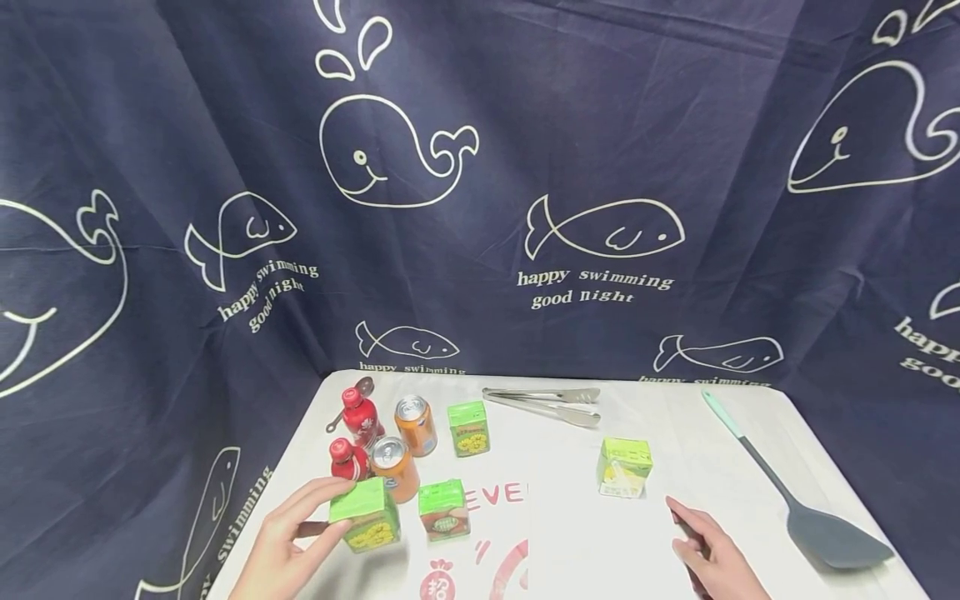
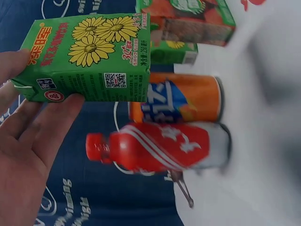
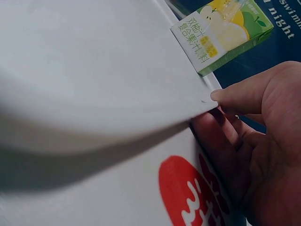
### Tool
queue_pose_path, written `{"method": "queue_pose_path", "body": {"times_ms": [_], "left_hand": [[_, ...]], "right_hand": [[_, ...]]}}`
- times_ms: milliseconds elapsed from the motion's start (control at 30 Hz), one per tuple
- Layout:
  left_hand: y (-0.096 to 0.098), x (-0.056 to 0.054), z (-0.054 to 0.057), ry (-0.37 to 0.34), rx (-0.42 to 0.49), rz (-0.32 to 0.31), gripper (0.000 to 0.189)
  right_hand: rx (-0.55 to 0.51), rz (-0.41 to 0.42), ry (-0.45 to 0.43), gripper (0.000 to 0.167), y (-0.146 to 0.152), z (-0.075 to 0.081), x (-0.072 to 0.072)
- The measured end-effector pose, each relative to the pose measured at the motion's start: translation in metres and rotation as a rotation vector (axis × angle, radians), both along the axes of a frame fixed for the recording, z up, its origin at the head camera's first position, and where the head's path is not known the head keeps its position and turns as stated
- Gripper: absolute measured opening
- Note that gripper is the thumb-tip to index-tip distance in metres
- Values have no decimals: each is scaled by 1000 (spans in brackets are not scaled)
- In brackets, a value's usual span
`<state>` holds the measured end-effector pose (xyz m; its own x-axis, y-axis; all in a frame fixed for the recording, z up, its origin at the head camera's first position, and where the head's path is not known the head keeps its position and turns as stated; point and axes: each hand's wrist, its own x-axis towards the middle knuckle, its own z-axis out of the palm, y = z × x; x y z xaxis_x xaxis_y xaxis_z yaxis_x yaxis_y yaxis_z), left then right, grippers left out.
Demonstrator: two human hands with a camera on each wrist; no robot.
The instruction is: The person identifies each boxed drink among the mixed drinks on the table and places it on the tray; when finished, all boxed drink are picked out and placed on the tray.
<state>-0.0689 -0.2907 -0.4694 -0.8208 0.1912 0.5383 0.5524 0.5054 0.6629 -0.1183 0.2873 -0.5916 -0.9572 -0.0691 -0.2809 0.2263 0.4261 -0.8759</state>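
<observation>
— Navy cloth (image 1: 495,208) with whale and fish outlines as backdrop, white table (image 1: 660,412) in front. Left side?
— Left hand (image 1: 288,537) grips a flower-print carton (image 1: 367,517) between thumb and fingers. Landmark: brown-sided carton (image 1: 445,512). Held one is just left of it.
— Right hand (image 1: 712,558)?
— Well right of the brown-sided carton. Narrow pinch on the corner of a white panel (image 3: 155,94), thumb on top, fingers under. Can't tell what the panel is made of.
— Around the landmark?
— Front can (image 1: 395,471) and rear can (image 1: 416,425), both orange, behind-left. Past them, front bottle (image 1: 343,457) and rear bottle (image 1: 362,417), red. Spoon (image 1: 365,386) farther back still.
— Rest?
— Rear flower carton (image 1: 469,429) behind it, tongs (image 1: 577,397) behind-right, yellow-green carton (image 1: 625,467) off to its right. Spatula (image 1: 836,537) far right, dark blade, mint handle end.
</observation>
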Motion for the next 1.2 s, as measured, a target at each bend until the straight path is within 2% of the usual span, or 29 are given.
{"method": "queue_pose_path", "body": {"times_ms": [167,400,467,633,1000,1200], "left_hand": [[13,-8,6,28,-4,-39,51],[32,-19,14,-5,-22,-63,47],[38,-22,16,8,-22,-73,47],[53,-31,15,30,3,-133,48],[100,-48,18,-40,84,-278,41],[124,-58,12,-36,95,-321,38]], "right_hand": [[1,-8,-4,63,0,-1,-1],[-1,-2,-1,63,2,-3,-2],[-3,0,2,63,2,-3,-2],[-12,5,7,63,4,-4,-1],[-23,10,12,63,4,-3,-1],[-19,3,16,63,2,-2,-1]]}}
